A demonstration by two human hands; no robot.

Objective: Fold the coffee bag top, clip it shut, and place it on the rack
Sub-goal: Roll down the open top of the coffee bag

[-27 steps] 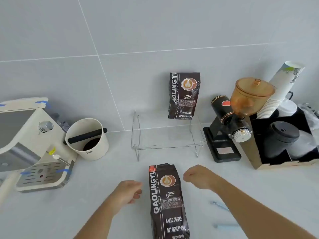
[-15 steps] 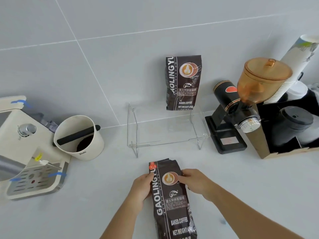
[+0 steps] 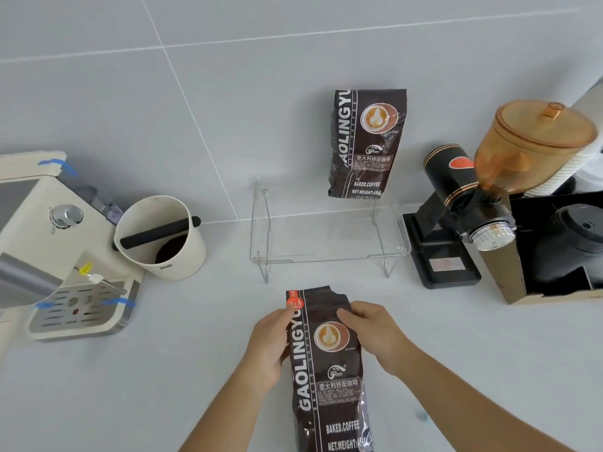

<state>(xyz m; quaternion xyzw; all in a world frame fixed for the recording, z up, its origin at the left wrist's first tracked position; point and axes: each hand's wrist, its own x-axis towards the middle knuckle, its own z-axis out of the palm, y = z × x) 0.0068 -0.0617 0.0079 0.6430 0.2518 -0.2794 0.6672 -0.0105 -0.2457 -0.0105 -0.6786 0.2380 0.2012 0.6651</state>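
Note:
A dark brown coffee bag [image 3: 326, 370] lies flat on the white counter, its torn top pointing toward the rack. My left hand [image 3: 269, 344] grips the bag's upper left edge, thumb on the red sticker. My right hand [image 3: 372, 334] holds the upper right edge, fingers on the bag's face. The clear acrylic rack [image 3: 329, 256] stands behind the bag against the wall. A second, identical coffee bag [image 3: 367, 143] stands upright on the rack's back right. No clip is in view.
A cream espresso machine [image 3: 49, 243] sits at the left, with a cream knock box [image 3: 163, 236] beside it. Right of the rack stand a black grinder [image 3: 456, 207] with an amber hopper, and a cardboard box [image 3: 554, 252] holding black lids and paper cups.
Both hands came in from the bag's sides and took hold of its upper edges. The view shifted down and closer, so the clips seen earlier at the lower right left the frame.

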